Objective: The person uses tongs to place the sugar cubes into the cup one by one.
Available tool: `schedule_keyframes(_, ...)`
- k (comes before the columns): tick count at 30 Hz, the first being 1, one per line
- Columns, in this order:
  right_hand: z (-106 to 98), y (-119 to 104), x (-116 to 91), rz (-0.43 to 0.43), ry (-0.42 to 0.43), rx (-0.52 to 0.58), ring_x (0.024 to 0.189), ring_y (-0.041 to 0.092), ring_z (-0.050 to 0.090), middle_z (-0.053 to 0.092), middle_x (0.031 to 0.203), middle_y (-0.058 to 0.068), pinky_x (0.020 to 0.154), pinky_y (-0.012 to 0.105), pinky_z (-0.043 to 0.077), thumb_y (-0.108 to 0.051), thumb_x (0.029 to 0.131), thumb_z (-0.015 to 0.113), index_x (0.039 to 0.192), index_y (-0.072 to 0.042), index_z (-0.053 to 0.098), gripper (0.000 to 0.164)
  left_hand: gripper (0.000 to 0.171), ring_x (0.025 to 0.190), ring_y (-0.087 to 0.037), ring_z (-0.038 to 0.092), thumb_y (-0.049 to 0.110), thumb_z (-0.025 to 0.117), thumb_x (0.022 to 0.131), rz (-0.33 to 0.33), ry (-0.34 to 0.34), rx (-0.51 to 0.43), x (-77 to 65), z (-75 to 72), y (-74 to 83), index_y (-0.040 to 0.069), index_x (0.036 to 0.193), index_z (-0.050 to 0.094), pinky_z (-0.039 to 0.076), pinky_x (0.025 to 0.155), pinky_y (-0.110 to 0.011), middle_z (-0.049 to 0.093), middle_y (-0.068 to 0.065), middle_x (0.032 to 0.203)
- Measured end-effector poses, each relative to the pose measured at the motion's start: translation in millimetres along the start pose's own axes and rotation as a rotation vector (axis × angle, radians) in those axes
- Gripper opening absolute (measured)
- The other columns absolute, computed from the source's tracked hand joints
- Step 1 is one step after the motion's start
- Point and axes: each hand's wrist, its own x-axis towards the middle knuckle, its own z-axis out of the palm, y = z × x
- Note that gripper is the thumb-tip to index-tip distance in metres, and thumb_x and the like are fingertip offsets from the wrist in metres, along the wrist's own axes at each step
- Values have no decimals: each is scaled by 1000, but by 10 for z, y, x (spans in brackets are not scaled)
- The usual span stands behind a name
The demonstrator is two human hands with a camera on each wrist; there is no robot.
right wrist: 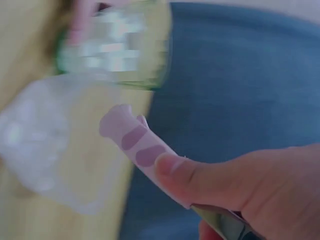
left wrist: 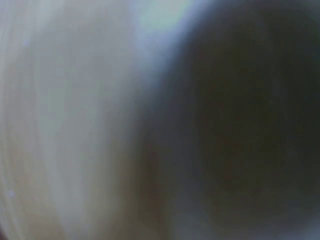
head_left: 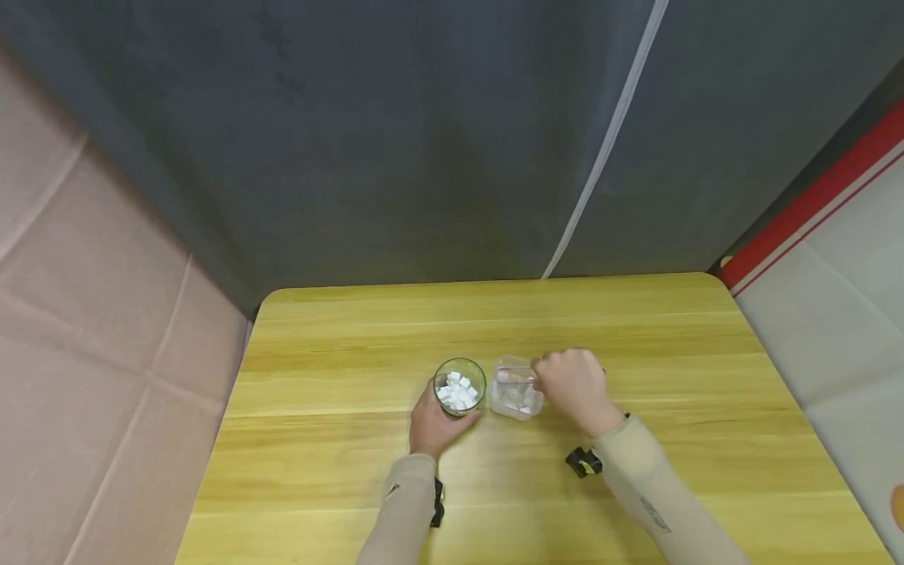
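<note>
A green-tinted glass (head_left: 461, 367) holds a heap of white cubes (head_left: 457, 392). My left hand (head_left: 433, 424) grips it around its near left side, with the thumb along the front. Just right of the glass stands a small clear plastic container (head_left: 500, 408) with translucent whitish pieces inside. My right hand (head_left: 575, 384) pinches a pair of pink tongs (right wrist: 135, 142), whose arms reach over the container in the head view. Darker pink ovals mark the tongs, and a metal part shows by the right thumb (right wrist: 172, 167). The left wrist view is too blurred for detail.
Both hands work over a wooden table (head_left: 318, 439) with rounded far corners. A dark grey curtain (head_left: 353, 157) hangs behind it. Pinkish padded panels (head_left: 106, 353) flank the left side, and a white wall (head_left: 833, 314) with a red band flanks the right.
</note>
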Motion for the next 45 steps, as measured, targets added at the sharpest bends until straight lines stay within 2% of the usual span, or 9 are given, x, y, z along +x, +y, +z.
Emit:
schedule_keyframes(3, -168, 21, 36, 0, 115, 51, 37, 6, 30, 53, 50, -3, 30, 18, 29, -37, 61, 80, 71, -14, 69, 27, 95, 104, -30, 57, 61, 74, 55, -6, -2, -1, 5, -4, -3, 10, 129, 42, 48, 87, -47, 58, -11, 116)
schedule_keyframes(7, -368, -56, 90, -52, 181, 75, 38, 6, 32, 59, 57, -2, 31, 19, 31, -36, 62, 80, 79, -15, 71, 28, 95, 104, -30, 57, 61, 74, 55, -26, -13, 3, 18, -12, -5, 10, 129, 43, 48, 87, -45, 58, -11, 116)
schedule_keyframes(14, -372, -292, 140, -135, 168, 76, 39, 6, 28, 52, 55, -6, 32, 21, 29, -41, 63, 77, 72, -14, 65, 31, 89, 100, -27, 58, 53, 77, 56, -29, -26, -10, 8, -24, 34, 10, 127, 44, 49, 86, -41, 60, -9, 112)
schedule_keyframes(19, -342, -258, 123, -109, 135, 86, 38, 7, 31, 57, 59, -5, 32, 22, 29, -43, 64, 77, 79, -13, 67, 35, 89, 100, -28, 58, 54, 77, 56, -26, -18, -14, 19, -13, 49, 11, 127, 44, 49, 85, -42, 60, -9, 112)
schedule_keyframes(27, -242, -34, 10, 48, 7, 92, 38, 8, 27, 39, 49, -5, 30, 21, 24, -48, 63, 75, 69, -12, 63, 39, 92, 104, -29, 57, 56, 76, 56, -2, -5, 8, 30, -9, 27, 10, 128, 43, 49, 87, -44, 59, -10, 115)
schedule_keyframes(33, -198, 22, -61, 128, -248, 41, 42, 7, 19, 22, 44, -6, 36, 18, 19, -54, 65, 72, 48, -13, 39, 55, 93, 103, -28, 58, 58, 75, 57, 26, 14, 9, 22, -3, 31, 8, 128, 43, 49, 86, -44, 59, -11, 114)
schedule_keyframes(36, -182, -19, -60, 120, -343, -26, 43, 7, 17, 19, 43, -5, 38, 18, 19, -51, 71, 69, 46, -13, 34, 58, 93, 103, -28, 58, 59, 75, 57, 28, 14, 12, 24, 1, 26, 9, 128, 43, 50, 86, -44, 59, -11, 114)
schedule_keyframes(41, -146, -105, -16, 77, -355, -100, 42, 6, 16, 16, 42, -5, 38, 17, 21, -31, 79, 66, 44, -13, 31, 53, 92, 103, -28, 58, 59, 74, 58, 23, 9, 1, 27, -2, 27, 9, 128, 43, 49, 86, -45, 59, -11, 114)
schedule_keyframes(45, -99, -102, 12, 40, -370, -161, 41, 6, 15, 16, 41, -5, 37, 16, 22, -46, 73, 68, 45, -12, 32, 56, 94, 105, -29, 57, 58, 75, 57, 10, 1, -5, 24, -14, 33, 9, 129, 42, 48, 87, -47, 58, -11, 116)
